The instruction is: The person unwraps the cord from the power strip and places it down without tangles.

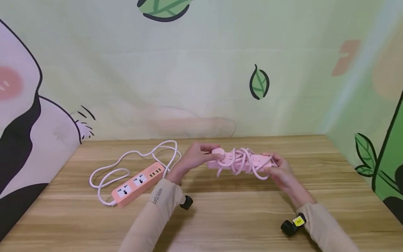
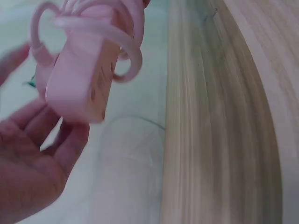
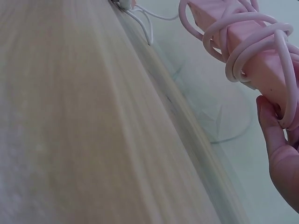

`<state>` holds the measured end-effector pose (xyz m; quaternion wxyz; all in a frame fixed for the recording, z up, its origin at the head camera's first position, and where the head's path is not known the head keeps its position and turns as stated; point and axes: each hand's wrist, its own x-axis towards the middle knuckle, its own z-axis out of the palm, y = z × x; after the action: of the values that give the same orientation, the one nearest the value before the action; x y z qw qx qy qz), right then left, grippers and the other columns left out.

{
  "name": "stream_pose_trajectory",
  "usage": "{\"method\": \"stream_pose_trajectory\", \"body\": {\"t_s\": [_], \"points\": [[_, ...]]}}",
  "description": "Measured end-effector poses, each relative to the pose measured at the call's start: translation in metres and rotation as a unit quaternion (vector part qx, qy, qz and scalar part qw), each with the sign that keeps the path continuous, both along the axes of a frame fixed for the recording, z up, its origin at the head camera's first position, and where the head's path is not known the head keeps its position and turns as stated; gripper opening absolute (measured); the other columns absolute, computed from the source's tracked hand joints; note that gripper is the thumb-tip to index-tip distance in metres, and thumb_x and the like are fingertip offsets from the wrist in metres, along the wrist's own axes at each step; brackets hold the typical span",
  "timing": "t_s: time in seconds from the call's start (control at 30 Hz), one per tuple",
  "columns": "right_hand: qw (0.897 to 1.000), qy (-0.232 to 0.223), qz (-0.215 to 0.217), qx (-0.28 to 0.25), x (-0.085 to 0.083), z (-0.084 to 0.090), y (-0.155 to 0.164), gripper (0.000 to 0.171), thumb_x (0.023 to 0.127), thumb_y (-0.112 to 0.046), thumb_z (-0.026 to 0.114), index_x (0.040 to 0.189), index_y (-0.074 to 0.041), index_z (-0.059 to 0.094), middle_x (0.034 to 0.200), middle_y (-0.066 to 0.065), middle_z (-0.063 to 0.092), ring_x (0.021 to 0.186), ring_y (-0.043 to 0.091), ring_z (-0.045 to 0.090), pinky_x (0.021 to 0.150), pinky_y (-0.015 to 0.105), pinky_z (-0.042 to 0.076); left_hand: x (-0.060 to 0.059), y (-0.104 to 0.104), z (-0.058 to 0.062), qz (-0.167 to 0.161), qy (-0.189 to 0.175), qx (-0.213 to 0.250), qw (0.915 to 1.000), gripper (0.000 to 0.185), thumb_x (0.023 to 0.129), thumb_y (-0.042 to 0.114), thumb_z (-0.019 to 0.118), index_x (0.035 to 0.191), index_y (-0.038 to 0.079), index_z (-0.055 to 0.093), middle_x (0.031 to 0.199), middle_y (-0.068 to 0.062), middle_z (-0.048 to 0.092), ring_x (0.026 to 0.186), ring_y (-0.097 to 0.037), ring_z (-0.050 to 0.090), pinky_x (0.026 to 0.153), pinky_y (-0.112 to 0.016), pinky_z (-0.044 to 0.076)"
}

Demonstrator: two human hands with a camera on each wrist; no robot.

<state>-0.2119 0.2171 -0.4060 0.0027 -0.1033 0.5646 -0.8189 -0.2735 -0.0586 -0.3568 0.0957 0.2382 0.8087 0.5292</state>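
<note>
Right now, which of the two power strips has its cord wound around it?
The pale pink power strip held between both hands; the orange power strip lies on the wooden table, its white cord loose.

Two bare hands, left hand (image 1: 193,157) and right hand (image 1: 281,171). Long beige sleeves (image 1: 157,210) to the wrists, small grey lettering near the left cuff. Black wrist-worn cameras (image 1: 291,224) under both wrists, yellow label on the right one.

wooden table (image 1: 239,217): orange power strip (image 1: 137,183) (white cord (image 1: 132,157) looped) lying flat.
</note>
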Motion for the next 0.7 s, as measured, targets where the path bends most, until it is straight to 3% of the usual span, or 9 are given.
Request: {"method": "stream_pose_trajectory", "body": {"t_s": [0.1,0.2,0.33,0.43,0.57,0.7], "points": [[1.0,0.004,-0.001,-0.011,0.001,0.0,0.003,0.044,0.067,0.02,0.056,0.095,-0.013,0.062,0.095,0.0,0.055,0.087,0.01,0.055,0.076,0.02,0.048,-0.001,-0.007,-0.002,-0.056,-0.023,0.025,0.9978,0.05,0.077,0.012,0.067,0.124,0.003,0.055,0.118,-0.011,0.06,0.106,-0.021,0.054,0.085,-0.029,0.045],[1.0,-0.004,0.003,-0.013,0.001,0.001,0.004,0.042,0.069,0.019,0.056,0.095,-0.013,0.062,0.096,0.001,0.054,0.088,0.01,0.055,0.077,0.02,0.048,-0.003,-0.01,-0.004,-0.087,-0.027,0.035,0.9953,0.059,0.073,0.005,0.068,0.129,0.002,0.049,0.125,-0.012,0.055,0.112,-0.025,0.05,0.089,-0.031,0.044],[1.0,-0.009,0.014,-0.01,0.002,0.003,0.004,0.041,0.07,0.018,0.056,0.096,-0.013,0.061,0.097,0.001,0.053,0.088,0.011,0.054,0.077,0.021,0.048,-0.003,-0.006,-0.007,-0.076,0.0,0.023,0.9968,0.061,0.071,0.004,0.073,0.128,0.003,0.051,0.118,-0.01,0.059,0.101,-0.022,0.054,0.081,-0.028,0.046],[1.0,-0.007,0.02,-0.007,0.003,0.004,0.003,0.042,0.07,0.018,0.056,0.098,-0.012,0.061,0.098,0.002,0.053,0.088,0.012,0.054,0.076,0.022,0.049,0.0,-0.001,-0.01,-0.044,0.011,0.024,0.9987,0.056,0.069,0.003,0.075,0.122,0.004,0.056,0.107,-0.009,0.064,0.087,-0.016,0.054,0.071,-0.025,0.045],[1.0,-0.009,0.011,0.006,0.004,0.005,0.003,0.044,0.068,0.02,0.056,0.098,-0.012,0.06,0.099,0.003,0.053,0.088,0.013,0.056,0.076,0.023,0.05,0.003,0.004,-0.013,-0.015,-0.011,0.05,0.9986,0.051,0.069,-0.002,0.073,0.118,0.004,0.06,0.103,-0.009,0.065,0.081,-0.013,0.052,0.068,-0.022,0.044],[0.999,-0.01,-0.006,0.032,0.004,0.006,0.003,0.046,0.066,0.021,0.055,0.096,-0.014,0.06,0.099,0.002,0.053,0.086,0.013,0.057,0.076,0.024,0.05,0.004,0.006,-0.014,-0.014,-0.02,0.059,0.998,0.049,0.07,-0.003,0.072,0.117,0.001,0.059,0.104,-0.012,0.065,0.079,-0.012,0.052,0.067,-0.021,0.044]]}}
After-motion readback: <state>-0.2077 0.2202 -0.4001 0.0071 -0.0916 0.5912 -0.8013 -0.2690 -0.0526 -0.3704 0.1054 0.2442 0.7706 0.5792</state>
